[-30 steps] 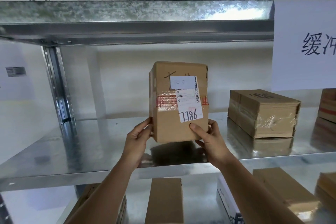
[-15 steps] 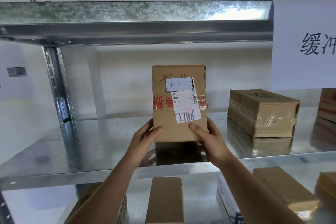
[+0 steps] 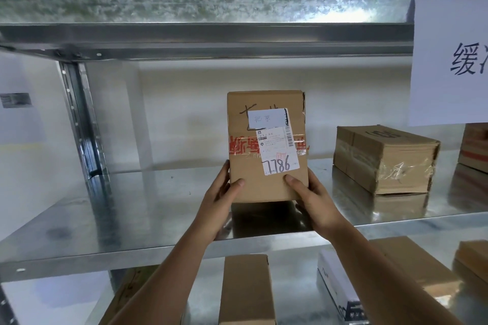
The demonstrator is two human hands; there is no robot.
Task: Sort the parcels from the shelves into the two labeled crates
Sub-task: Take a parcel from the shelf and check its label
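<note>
Both hands — left [image 3: 215, 199], right [image 3: 315, 200] — grip the box [image 3: 266, 148] upright over the shelf [image 3: 132, 208]; fingers hidden behind it, label print blurred, wall sign [image 3: 451, 60] cut off.

Galvanised steel shelving unit [image 3: 132, 208], shiny, w/ upper shelf [image 3: 200, 8] above and a perforated upright post [image 3: 79, 119] at left. Plain white wall [image 3: 184, 113] behind, evenly lit; bright glare on upper shelf at right. White paper sign [image 3: 449, 60] w/ black Chinese characters hangs top right. Small grey label [image 3: 15, 100] on left wall, poss. a sticker, too blurred to read.
</note>
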